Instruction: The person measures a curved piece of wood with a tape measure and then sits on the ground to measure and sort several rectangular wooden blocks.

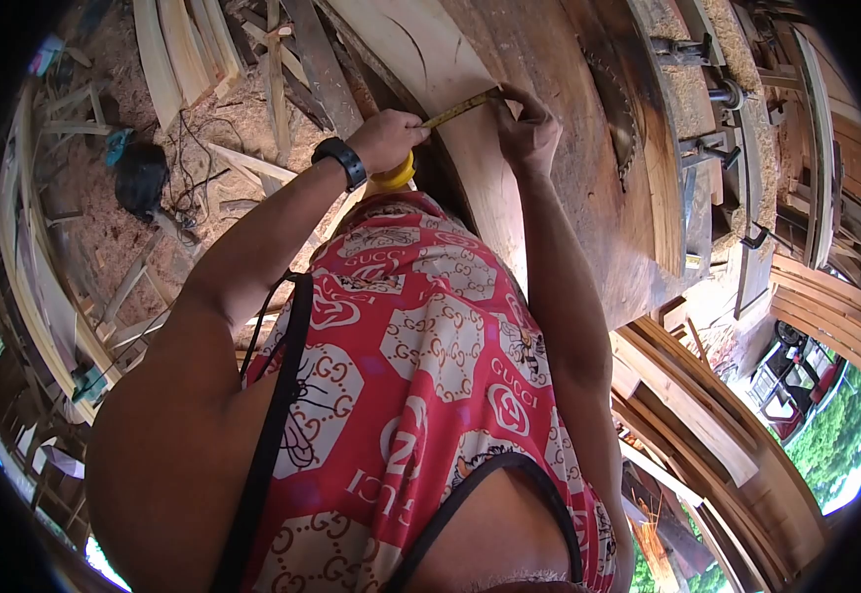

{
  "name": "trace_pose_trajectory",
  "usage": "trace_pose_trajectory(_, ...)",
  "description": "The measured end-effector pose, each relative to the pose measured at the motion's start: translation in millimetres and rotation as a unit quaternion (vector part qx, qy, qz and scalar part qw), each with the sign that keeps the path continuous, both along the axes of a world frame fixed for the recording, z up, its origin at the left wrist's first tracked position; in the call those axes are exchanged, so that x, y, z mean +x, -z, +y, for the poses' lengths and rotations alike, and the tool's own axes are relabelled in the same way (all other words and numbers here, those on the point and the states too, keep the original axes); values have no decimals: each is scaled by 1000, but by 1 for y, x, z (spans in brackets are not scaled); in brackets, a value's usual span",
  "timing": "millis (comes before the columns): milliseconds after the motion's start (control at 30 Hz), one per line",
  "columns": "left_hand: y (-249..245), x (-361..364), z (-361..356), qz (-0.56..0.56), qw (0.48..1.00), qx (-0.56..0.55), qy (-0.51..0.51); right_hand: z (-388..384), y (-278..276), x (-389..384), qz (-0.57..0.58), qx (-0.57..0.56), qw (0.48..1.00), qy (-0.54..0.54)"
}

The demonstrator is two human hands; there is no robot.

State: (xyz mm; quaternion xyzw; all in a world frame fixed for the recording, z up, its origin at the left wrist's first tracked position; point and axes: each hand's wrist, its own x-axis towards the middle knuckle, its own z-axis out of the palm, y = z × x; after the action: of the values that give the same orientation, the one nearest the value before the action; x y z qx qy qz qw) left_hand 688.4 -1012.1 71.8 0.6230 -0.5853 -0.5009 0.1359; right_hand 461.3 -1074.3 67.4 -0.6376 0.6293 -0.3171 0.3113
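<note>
A yellow tape measure is stretched across a pale wooden board. Its blade is pinched between the fingertips of my left hand, which has a dark watch at the wrist. At the far end of the strip, my right hand grips it between thumb and finger, close over the board's right edge. Just below my left palm shows a rounded yellow piece, partly hidden by the wrist.
A toothed circular saw blade rises through the brown wooden table to the right of my hands. Metal clamps line the table's far side. Wood offcuts, cords and a black bundle lie on the sawdust-covered ground at left.
</note>
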Motion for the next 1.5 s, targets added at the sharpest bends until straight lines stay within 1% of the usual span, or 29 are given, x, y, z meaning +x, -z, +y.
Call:
trace_pose_trajectory(100,1,0,0,0,1000,-8,-1,1,-3,1,-5,28,1000,4)
trace_pose_trajectory(167,0,0,0,2,1000,1,-2,2,2,2,10,-59,998,-21)
trace_pose_trajectory(200,0,0,0,3,1000,10,-4,3,4,1,9,-60,998,-22)
trace_pose_trajectory(267,0,0,0,1,1000,12,-6,3,5,1,61,-92,993,-49)
trace_pose_trajectory(367,-1,0,0,5,1000,10,-6,3,4,1,89,-115,986,-80)
trace_pose_trajectory(600,1,1,2,7,1000,3,11,5,0,0,97,-99,987,-86)
trace_pose_trajectory(900,1,1,2,14,1000,6,7,4,1,0,83,-99,988,-90)
trace_pose_trajectory(1000,1,1,2,18,1000,9,4,4,2,-2,81,-104,986,-107)
trace_pose_trajectory(1100,3,1,2,20,1000,9,-1,6,0,0,97,-109,982,-121)
trace_pose_trajectory(1167,1,-1,4,19,1000,9,-6,9,-4,1,151,-89,975,-139)
trace_pose_trajectory(1367,0,-1,3,12,1000,11,-7,9,-4,4,180,-135,963,-150)
trace_pose_trajectory(1500,-2,-1,4,11,1000,12,-8,10,-5,4,176,-125,964,-153)
